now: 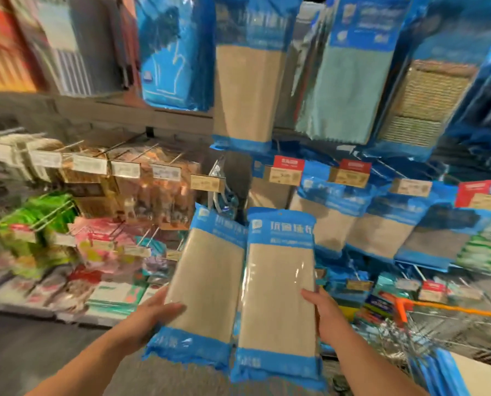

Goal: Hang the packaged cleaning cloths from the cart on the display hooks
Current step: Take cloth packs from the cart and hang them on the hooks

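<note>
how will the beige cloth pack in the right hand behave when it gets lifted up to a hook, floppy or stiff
Probably floppy: the beige cloth pack is a thin flat pouch of folded fabric, so held by its lower edge as the right hand has it, the top may sag. Likely light for its size. The glossy film shows glare, so it could slip against the pack in the left hand.

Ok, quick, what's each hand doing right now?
Left hand: closed on the left blue-edged plastic pack of beige cloth.
Right hand: closed on the right blue-edged plastic pack of beige cloth.
</note>
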